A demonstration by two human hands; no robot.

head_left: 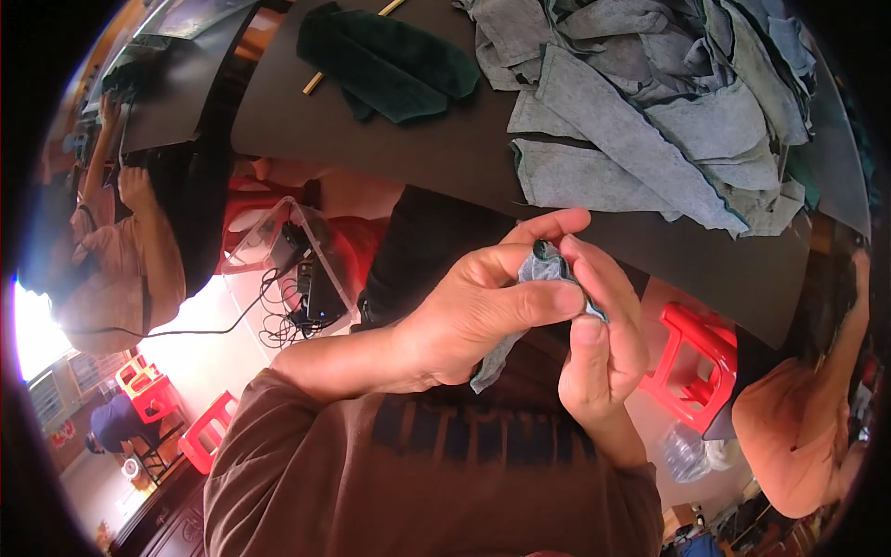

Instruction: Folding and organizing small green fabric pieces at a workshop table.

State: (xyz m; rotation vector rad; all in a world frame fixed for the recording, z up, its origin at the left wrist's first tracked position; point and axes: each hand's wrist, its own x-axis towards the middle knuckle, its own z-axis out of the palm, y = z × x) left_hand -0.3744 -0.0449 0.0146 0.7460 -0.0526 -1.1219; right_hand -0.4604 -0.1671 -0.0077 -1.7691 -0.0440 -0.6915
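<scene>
Both of my hands meet in front of my chest around a narrow fabric piece (pixel 546 266), grey-blue with a dark green edge. My left hand (pixel 464 306) grips it with the thumb laid across the cloth. At the other end, the thumb and fingers of my right hand (pixel 603 343) pinch its edge. A tail of the same cloth hangs below the left palm. Part of the piece is hidden behind my fingers. On the dark table (pixel 418 148) beyond lie a heap of grey fabric pieces (pixel 640 121) and a dark green velvety cloth piece (pixel 399 70).
A thin wooden stick (pixel 314 84) lies partly under the green cloth. Left of me stands a clear plastic box (pixel 343 269) with cables and dark devices. Red stools (pixel 696 362) stand on the floor. One person (pixel 121 251) is at the left, another (pixel 798 427) at the right.
</scene>
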